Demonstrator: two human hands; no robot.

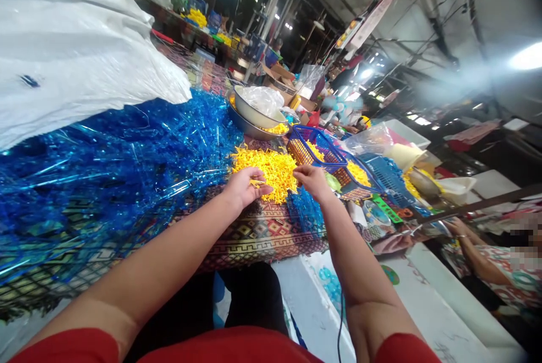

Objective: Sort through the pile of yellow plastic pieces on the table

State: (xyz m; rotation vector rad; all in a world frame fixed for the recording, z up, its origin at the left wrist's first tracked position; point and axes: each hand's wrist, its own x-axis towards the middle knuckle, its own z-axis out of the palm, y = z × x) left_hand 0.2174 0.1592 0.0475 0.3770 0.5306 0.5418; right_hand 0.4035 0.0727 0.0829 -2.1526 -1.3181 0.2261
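A heap of small yellow pieces (271, 168) lies on a patterned cloth (254, 236) in front of me. My left hand (248, 187) is at the near left edge of the heap, palm turned up and fingers apart, with a thin small piece near the fingertips. At the heap's right side my right hand (312, 179) has thumb and fingers pinched together; what is between them is too small to make out. Shiny blue strips (127, 160) spread across the left, and a smaller bunch of blue strips (305, 210) lies below my right hand.
Blue baskets (315, 145) holding yellow pieces stand to the right, and metal bowls (258, 112) sit behind the heap. A large white sack (76, 41) fills the upper left. Another person (486, 261) is at the far right. White boxes (444, 301) stand at the lower right.
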